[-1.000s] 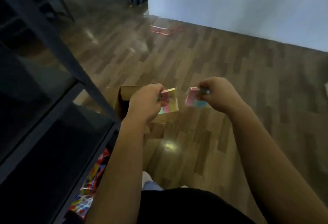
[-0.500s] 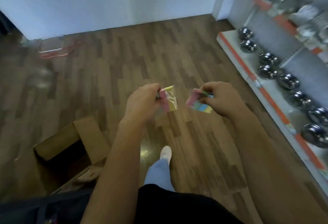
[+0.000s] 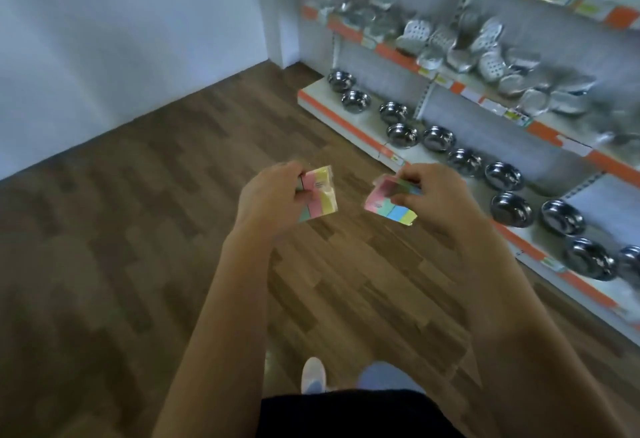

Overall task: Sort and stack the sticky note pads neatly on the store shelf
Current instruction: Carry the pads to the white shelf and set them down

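Observation:
My left hand [image 3: 270,195] grips a wrapped pack of sticky note pads [image 3: 320,195] with pink, yellow and green strips, held upright in front of me. My right hand [image 3: 433,195] pinches a second wrapped pack of sticky note pads [image 3: 389,207] with pink, green, blue and yellow strips, tilted flat. The two packs are apart, about a hand's width between them, both above the wooden floor. A store shelf unit [image 3: 346,118] with white boards and orange edge strips stands to the right.
Steel bowls [image 3: 401,134] line the bottom shelf board, and metal strainers and lids [image 3: 450,42] fill the board above. A white wall [image 3: 121,39] closes the far side. My white shoe [image 3: 313,373] steps on the wooden floor [image 3: 138,247].
My view has swung right from the dark rack and cardboard box to the shelf with steel bowls. Both hands still hold their packs in front of me.

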`<state>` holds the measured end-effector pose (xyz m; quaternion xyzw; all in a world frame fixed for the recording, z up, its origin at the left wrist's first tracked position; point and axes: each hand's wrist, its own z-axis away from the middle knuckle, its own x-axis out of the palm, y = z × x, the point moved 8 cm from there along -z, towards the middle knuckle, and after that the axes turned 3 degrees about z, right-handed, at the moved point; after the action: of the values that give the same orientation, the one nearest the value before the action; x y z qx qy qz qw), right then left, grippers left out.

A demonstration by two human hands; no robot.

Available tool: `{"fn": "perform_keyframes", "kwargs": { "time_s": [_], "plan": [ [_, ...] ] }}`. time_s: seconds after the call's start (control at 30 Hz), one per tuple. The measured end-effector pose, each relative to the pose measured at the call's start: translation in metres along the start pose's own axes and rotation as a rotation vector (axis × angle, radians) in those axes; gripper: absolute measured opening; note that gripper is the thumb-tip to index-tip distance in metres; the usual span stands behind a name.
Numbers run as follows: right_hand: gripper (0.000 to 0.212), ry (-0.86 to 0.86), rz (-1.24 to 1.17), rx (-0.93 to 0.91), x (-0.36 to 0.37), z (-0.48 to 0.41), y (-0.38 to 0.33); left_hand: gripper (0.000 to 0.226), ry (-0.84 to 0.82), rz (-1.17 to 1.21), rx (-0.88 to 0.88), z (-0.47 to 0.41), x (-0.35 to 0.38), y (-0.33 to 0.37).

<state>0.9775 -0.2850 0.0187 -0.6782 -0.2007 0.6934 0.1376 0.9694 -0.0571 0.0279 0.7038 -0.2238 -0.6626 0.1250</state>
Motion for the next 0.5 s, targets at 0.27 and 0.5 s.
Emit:
{"fn": "perform_keyframes", "kwargs": {
  "time_s": [0.27, 0.5],
  "plan": [
    [0.02, 0.075, 0.0, 0.21, -0.022, -0.02, 0.067, 0.017, -0.139, 0.047, 0.159, -0.079, 0.044, 0.042],
    [0.014, 0.127, -0.006, 0.289, -0.05, -0.072, 0.129, 0.02, -0.218, 0.04, 0.271, -0.163, 0.091, 0.091]
  ]
}}
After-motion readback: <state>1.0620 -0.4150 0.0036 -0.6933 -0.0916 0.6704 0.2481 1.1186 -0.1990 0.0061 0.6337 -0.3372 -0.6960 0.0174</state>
